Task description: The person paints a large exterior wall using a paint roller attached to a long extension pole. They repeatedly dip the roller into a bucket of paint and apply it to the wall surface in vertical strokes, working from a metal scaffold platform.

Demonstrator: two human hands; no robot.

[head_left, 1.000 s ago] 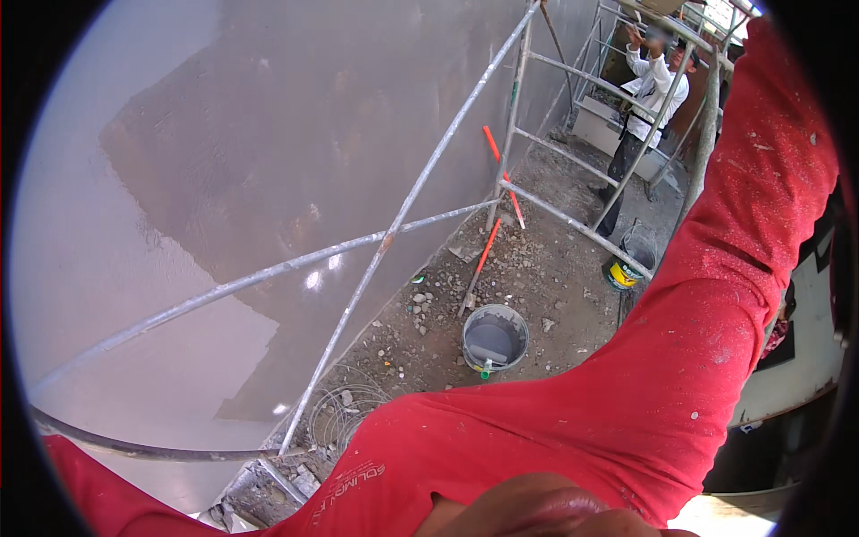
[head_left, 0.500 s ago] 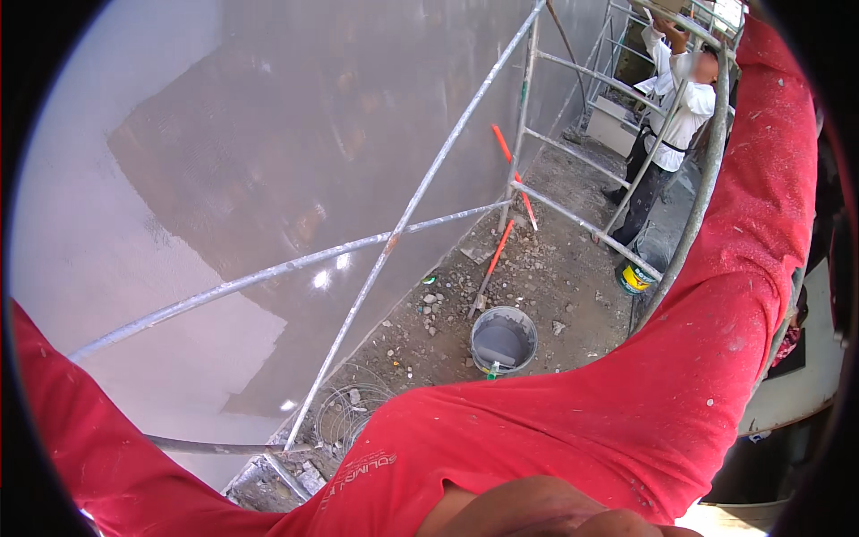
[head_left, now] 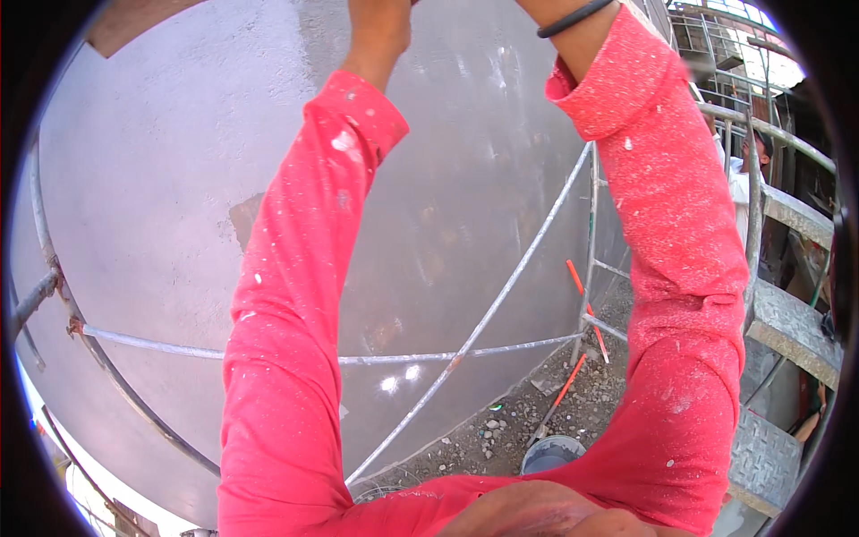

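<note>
Both my arms are raised in front of a smooth grey plastered wall (head_left: 179, 206). The red sleeves are spattered with white. My left forearm (head_left: 376, 36) and my right wrist (head_left: 573, 22), which wears a black band, run off the top edge. Both hands are out of the picture, so whatever they hold or touch is hidden.
Grey scaffold pipes (head_left: 488, 318) cross diagonally and level in front of the wall. Far below lie rubble, a grey bucket (head_left: 548, 452) and orange-handled tools (head_left: 573, 376). Metal scaffold planks (head_left: 792, 331) are at my right. A person in white (head_left: 738, 179) stands beyond them.
My arms have swung up from low across the view to above my head. The view has tilted up toward the wall, and the bucket has dropped to the lower edge.
</note>
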